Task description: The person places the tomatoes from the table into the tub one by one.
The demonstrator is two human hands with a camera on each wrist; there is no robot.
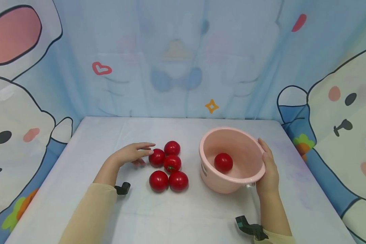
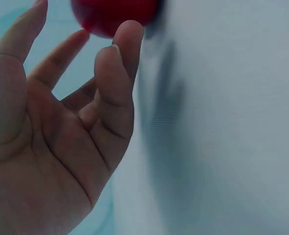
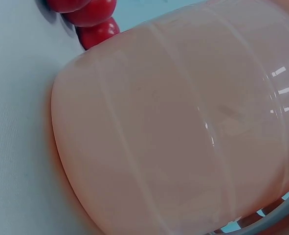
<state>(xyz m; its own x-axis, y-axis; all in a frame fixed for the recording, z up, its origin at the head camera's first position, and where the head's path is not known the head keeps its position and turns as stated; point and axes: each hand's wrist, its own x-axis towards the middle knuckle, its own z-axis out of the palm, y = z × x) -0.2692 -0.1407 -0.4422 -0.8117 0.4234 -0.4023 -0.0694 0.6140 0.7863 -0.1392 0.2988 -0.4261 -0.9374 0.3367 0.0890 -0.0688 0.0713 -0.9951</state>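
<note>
Your left hand (image 1: 130,154) has its fingers loosely extended and grasps nothing; the fingertips are right at the leftmost back tomato (image 1: 158,158), and you can't tell from these views whether they touch it. Your right hand (image 1: 269,174) grasps the pink bucket (image 1: 219,184) by its right side, thumb at the rim, fingers against the outer wall.

Bucket is on the table (image 1: 146,217), right of the loose tomatoes, mouth up. You've got one tomato inside it (image 1: 223,162), lying on the bottom toward the left wall.

Five tomatoes are out on the table, bunched between your left hand and the bucket: the one at your fingertips, one at the back (image 1: 172,148), one in the middle with a green stem mark (image 1: 173,162), and two side by side in front, left (image 1: 159,181) and right (image 1: 178,181).

Your left wrist view is dark: palm showing, fingers slightly bent, part of a red tomato cut off at the top edge. Your right wrist view is mostly bucket wall, tomatoes at the upper left.

You're in beige sleeves (image 1: 86,211), a black wrist mount (image 1: 122,188) on each arm. Behind the table hangs a blue curtain (image 1: 177,101) with cartoon animals, a heart outline and a small orange star
</note>
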